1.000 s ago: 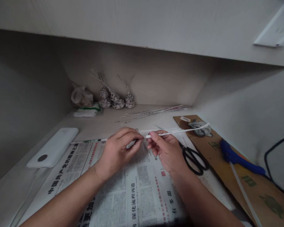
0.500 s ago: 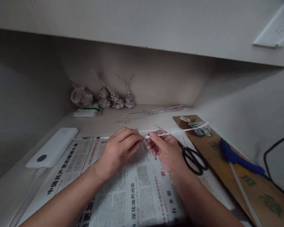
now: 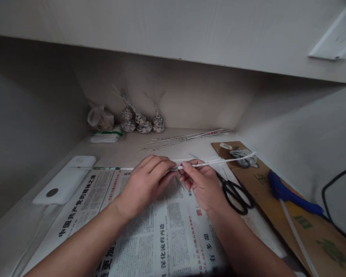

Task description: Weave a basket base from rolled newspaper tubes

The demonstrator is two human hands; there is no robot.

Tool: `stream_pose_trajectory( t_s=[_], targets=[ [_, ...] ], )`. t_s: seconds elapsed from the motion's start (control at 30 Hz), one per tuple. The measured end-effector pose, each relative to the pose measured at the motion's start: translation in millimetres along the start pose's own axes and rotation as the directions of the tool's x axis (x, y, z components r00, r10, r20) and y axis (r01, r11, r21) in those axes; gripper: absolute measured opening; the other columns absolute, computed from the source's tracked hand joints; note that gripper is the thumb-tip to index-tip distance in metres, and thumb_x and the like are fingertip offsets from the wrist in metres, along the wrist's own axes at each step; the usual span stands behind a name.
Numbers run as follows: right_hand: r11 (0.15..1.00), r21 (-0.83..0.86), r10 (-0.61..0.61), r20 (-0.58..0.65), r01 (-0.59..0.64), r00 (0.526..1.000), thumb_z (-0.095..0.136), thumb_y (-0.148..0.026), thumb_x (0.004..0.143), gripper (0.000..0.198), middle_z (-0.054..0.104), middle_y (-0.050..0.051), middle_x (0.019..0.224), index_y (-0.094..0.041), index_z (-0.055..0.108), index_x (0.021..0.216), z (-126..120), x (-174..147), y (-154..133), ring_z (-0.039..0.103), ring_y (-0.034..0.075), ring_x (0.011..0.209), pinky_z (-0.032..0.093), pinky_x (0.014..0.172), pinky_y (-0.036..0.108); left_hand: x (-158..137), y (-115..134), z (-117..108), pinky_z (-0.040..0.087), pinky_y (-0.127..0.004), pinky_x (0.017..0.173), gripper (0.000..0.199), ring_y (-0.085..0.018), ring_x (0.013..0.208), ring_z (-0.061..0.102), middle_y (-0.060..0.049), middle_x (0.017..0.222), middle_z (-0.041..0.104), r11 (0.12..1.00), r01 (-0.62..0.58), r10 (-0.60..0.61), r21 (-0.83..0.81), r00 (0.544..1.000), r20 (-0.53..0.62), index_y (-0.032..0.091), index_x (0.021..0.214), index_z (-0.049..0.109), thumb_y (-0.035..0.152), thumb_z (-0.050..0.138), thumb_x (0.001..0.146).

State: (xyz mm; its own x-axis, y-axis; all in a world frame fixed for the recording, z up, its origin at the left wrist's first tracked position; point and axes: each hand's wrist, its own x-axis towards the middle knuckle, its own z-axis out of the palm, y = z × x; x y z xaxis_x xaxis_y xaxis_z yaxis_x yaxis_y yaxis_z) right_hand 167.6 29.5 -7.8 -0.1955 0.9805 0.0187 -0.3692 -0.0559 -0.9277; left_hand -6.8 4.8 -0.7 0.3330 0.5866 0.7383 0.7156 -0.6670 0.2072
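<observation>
Over the newspaper (image 3: 175,215), my left hand (image 3: 150,179) pinches a thin rolled paper stick (image 3: 106,168) with green print. Its far end sticks out to the left, over the white power bank. My right hand (image 3: 200,182) grips a white rolled paper stick (image 3: 233,159) between thumb and fingers, with its long end pointing right. The near ends of both sticks meet in the small space between my fingertips; fingers partly hide whether one sits inside the other. Black-handled scissors (image 3: 238,196) lie just right of my right hand, blades partly covered.
A white power bank (image 3: 65,181) lies left. Several loose paper sticks (image 3: 187,138) rest at the back beside woven paper gourds (image 3: 143,125), a plastic bag (image 3: 100,117) and a tissue pack (image 3: 106,135). Cardboard (image 3: 265,188) at right carries a blue glue gun (image 3: 294,198). A shelf edge hangs above.
The printed stick's end has shifted left and now reaches over the power bank. My left fingers have loosened slightly around the stick. My right hand has hardly moved.
</observation>
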Motion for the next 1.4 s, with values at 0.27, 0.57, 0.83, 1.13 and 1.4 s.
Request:
stream_pose_trajectory(
  t_s=[0.27,0.57,0.83,1.13,1.4],
  targets=[
    [0.996,-0.064,-0.063,0.0,0.063,0.998,0.075,-0.033,0.076,0.018,0.066,0.0,0.066,-0.018,0.066,0.077,-1.9,-0.7,-3.3,0.056,0.009,0.056,0.037,0.045,0.02,4.6,-3.4,-2.2,0.053,-0.031,0.073,0.015,-0.016,0.081,0.068,-0.003,0.09,0.074,0.909,0.324,-0.292,-0.262,0.944,0.154,0.023,0.098,0.069,0.03,0.061,0.089],
    [0.995,-0.087,-0.043,-0.004,0.042,0.999,0.076,-0.034,0.074,0.019,0.064,0.0,0.062,-0.019,0.064,0.077,1.5,-1.8,-5.3,0.055,0.011,0.054,0.036,0.045,0.022,6.3,-0.3,-2.4,0.054,-0.029,0.071,0.01,-0.014,0.077,0.068,-0.003,0.086,0.074,0.886,0.308,-0.306,-0.345,0.95,0.061,0.022,0.091,0.072,0.025,0.065,0.085],
    [0.999,-0.021,-0.037,0.03,0.038,0.999,0.076,-0.034,0.075,0.019,0.065,0.0,0.068,-0.018,0.066,0.076,-1.8,-1.0,-1.5,0.057,0.01,0.057,0.036,0.044,0.021,5.8,-0.6,-1.3,0.053,-0.028,0.071,0.008,-0.014,0.078,0.066,-0.003,0.085,0.072,0.889,0.309,-0.309,-0.337,0.949,0.055,0.02,0.09,0.071,0.022,0.064,0.085],
    [1.0,0.015,0.003,0.015,-0.003,1.0,0.077,-0.034,0.072,0.02,0.065,0.0,0.069,-0.018,0.066,0.073,0.0,-1.3,-2.9,0.056,0.01,0.056,0.035,0.043,0.021,5.2,-0.7,-2.3,0.054,-0.028,0.072,0.013,-0.014,0.082,0.066,-0.004,0.088,0.072,0.905,0.239,-0.242,-0.352,0.97,0.038,0.022,0.097,0.071,0.023,0.066,0.085],
    [0.999,0.052,0.006,0.038,-0.008,0.999,0.077,-0.032,0.074,0.017,0.064,-0.001,0.067,-0.019,0.066,0.073,0.6,-2.7,-2.0,0.056,0.009,0.056,0.035,0.044,0.02,5.8,2.1,-4.3,0.054,-0.026,0.074,0.014,-0.013,0.083,0.065,-0.004,0.089,0.07,0.934,0.178,-0.195,-0.309,0.981,-0.022,0.021,0.097,0.073,0.02,0.066,0.085]
  ],
)
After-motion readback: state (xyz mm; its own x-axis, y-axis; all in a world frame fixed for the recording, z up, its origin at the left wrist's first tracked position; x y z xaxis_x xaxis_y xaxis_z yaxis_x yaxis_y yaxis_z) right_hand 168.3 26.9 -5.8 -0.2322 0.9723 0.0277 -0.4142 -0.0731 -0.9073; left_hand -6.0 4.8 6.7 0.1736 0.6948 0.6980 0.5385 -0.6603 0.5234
